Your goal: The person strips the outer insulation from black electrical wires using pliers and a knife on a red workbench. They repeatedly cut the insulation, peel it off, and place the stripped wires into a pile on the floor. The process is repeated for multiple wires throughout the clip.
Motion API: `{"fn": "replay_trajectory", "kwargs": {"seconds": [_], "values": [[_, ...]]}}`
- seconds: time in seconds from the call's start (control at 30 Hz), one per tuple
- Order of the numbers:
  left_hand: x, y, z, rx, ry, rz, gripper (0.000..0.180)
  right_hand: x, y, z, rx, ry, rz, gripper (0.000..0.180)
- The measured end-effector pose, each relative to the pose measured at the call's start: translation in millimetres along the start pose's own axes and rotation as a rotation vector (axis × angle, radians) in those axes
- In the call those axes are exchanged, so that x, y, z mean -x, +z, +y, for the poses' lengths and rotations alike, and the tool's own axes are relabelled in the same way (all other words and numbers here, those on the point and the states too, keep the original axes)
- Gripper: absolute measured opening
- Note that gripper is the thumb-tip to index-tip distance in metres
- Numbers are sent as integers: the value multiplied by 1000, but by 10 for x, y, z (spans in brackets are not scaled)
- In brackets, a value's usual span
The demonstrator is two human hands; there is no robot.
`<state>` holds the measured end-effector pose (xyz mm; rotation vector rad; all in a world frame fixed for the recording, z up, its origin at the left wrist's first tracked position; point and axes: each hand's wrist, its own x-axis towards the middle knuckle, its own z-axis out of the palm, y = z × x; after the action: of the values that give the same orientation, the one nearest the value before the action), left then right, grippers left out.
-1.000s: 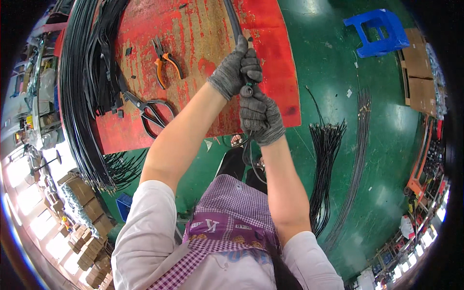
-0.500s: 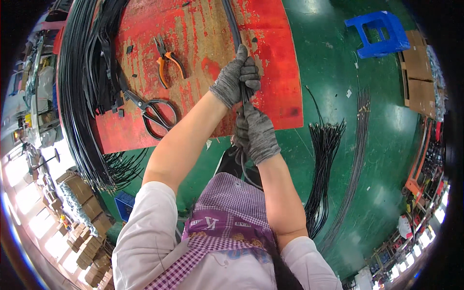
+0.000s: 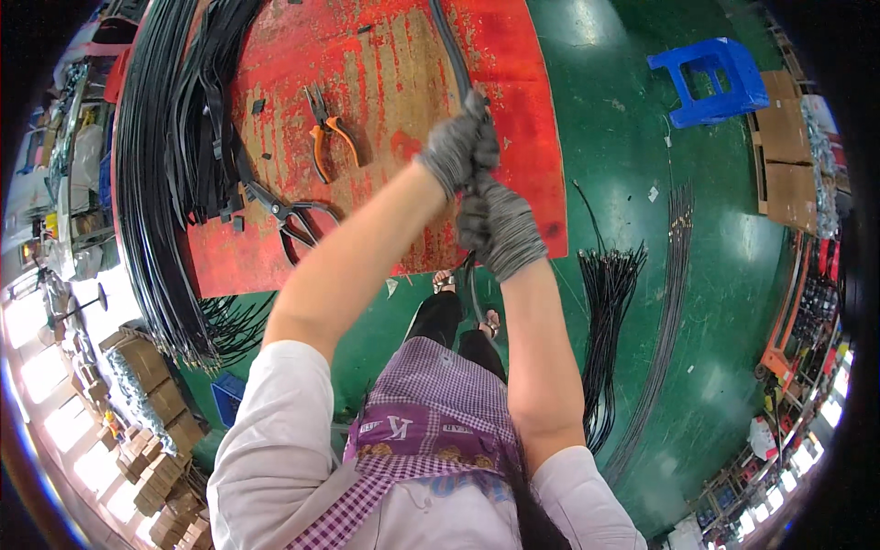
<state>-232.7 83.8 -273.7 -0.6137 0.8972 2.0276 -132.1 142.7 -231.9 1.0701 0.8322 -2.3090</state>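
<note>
A bundle of black cables [image 3: 448, 41] runs from the far edge of the red table down into my two grey-gloved hands. My left hand [image 3: 460, 147] wraps round it over the table's right part. Just below and touching it, my right hand [image 3: 500, 225] is closed round the same bundle near the table's front edge. The cable ends hang below my right hand toward my feet. Left of my hands, orange-handled pliers [image 3: 328, 137] lie with their jaws pointing away. Black-handled scissors [image 3: 291, 220] lie nearer, partly behind my left forearm.
The worn red table [image 3: 385, 55] carries a thick heap of long black cables [image 3: 151, 165] along its left side. More cable bundles [image 3: 610, 321] lie on the green floor at right. A blue stool [image 3: 710, 82] and cardboard boxes [image 3: 786, 151] stand at far right.
Both hands have shifted slightly right and are closer together on the bundle; the left is blurred by motion. The cable ends now hang lower, and my feet have come into view.
</note>
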Motion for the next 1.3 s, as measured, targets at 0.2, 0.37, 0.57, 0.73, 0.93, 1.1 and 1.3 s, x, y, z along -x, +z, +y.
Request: {"fn": "replay_trajectory", "kwargs": {"seconds": [0.2,0.37,0.57,0.73,0.93,1.1,1.3], "values": [[119,-9,87,-70,2,-17,34,-150,-231,405,766,-590,18,22],[189,-128,-45,25,55,11,36,-91,-422,926,1191,-939,229,22],[364,-47,-96,-222,248,172,28,-273,-131,431,1442,-927,257,22],[241,-423,-186,-178,369,243,37,17,411,164,1645,-824,366,31],[181,-342,-629,58,374,25,28,-893,1541,573,1901,-970,477,76],[292,-250,-546,194,385,-78,29,-1386,1604,616,1944,-430,415,72],[445,-832,-356,460,335,-253,31,-37,1107,122,1212,-301,-262,36]]}}
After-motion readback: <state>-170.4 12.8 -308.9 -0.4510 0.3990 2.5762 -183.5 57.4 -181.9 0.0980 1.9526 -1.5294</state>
